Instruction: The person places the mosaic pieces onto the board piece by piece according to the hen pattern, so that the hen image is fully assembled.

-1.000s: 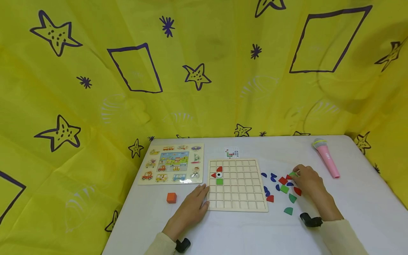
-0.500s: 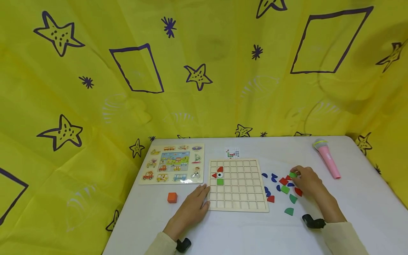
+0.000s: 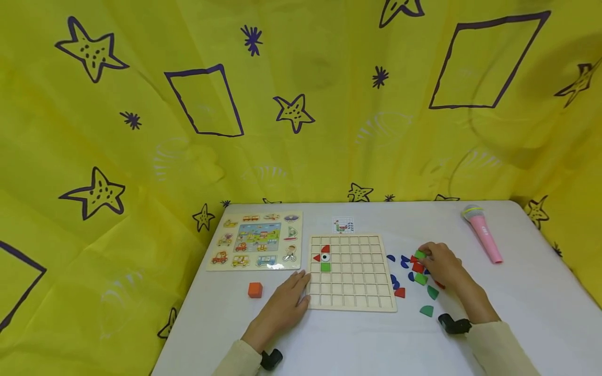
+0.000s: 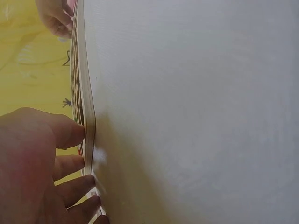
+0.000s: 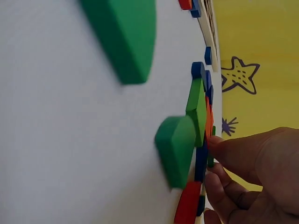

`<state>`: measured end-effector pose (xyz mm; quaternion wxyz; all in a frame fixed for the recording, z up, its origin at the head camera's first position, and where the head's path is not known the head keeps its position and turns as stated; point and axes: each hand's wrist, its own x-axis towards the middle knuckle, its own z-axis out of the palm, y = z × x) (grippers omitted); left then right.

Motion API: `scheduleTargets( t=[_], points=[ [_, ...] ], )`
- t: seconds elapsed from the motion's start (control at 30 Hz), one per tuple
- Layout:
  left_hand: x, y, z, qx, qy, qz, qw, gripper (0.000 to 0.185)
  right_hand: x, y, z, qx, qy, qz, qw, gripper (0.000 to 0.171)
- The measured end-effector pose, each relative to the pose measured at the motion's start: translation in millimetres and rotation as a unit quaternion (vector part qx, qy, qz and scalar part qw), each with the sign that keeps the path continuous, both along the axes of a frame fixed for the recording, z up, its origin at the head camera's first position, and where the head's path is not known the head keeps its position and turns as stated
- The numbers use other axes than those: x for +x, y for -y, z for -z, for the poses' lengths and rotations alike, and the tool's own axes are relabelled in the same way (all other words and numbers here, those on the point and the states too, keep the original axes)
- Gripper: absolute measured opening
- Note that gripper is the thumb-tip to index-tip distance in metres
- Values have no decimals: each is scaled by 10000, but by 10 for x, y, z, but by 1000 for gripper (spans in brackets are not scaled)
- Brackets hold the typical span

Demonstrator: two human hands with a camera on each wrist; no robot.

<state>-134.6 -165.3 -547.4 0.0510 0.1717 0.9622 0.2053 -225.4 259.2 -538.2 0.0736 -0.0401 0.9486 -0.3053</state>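
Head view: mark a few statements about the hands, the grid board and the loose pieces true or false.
1. The left hand rests at the grid board's near left corner. True.
2. The right hand pinches a green piece among the loose pieces. True.
3. The grid board is full of pieces. False: only a few red, green and eye pieces sit near its far left corner.
4. The pink microphone lies left of the board. False: it lies far right; the picture puzzle lies to the left.
5. An orange cube sits left of the left hand. True.
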Motion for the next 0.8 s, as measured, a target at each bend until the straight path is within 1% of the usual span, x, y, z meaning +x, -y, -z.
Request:
scheduleTargets(
  t=[0.13,0.27,0.37,0.53,0.8],
  points=[
    [-12,-7,12,-35,-23,21,10000,58,-43,100,-60,-25,22,-45,10000,34],
    [-13,-8,13,-69,-33,23,10000,58,-73,255,-132,-181,162,-40,9997,35],
    [-17,-8,12,-66,-19,21,10000,58,-74,402,-173,-265,89,-114,9995,34],
    [-19,-7,11,-59,-18,14,10000,58,-38,696,-216,-284,-296,-509,9979,30],
    [-19,-6,12,-56,-39,29,10000,58,52,1255,-168,-109,-468,-1020,9936,25]
  ],
)
